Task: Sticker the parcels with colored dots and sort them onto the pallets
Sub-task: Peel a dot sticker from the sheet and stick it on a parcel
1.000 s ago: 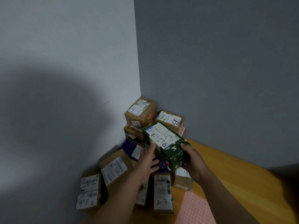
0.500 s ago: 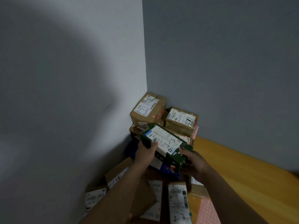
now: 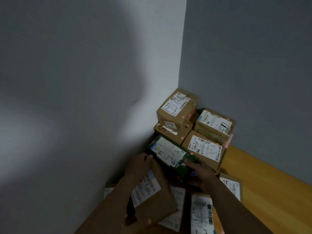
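A green parcel (image 3: 170, 153) with a white label marked 3-3 and a pink dot lies in the corner stack, in front of the lower brown boxes. My left hand (image 3: 139, 164) holds its near left end. My right hand (image 3: 199, 169) grips its near right end from the front. Behind it stand a brown parcel marked 5-3 (image 3: 177, 109), another brown parcel (image 3: 214, 125) at the back right, and a brown parcel marked 3-3 (image 3: 205, 150) right of the green one. Several carry pink dots.
More brown parcels lie low near me: a large one (image 3: 152, 196) under my left forearm, one (image 3: 201, 213) by my right forearm, one (image 3: 231, 184) to the right. Two grey walls (image 3: 101, 81) meet behind the stack. Wooden floor (image 3: 270, 179) stretches to the right.
Both hands have carried the green parcel forward and down into the corner stack, where it now sits lower and closer to the left wall. The view has moved closer.
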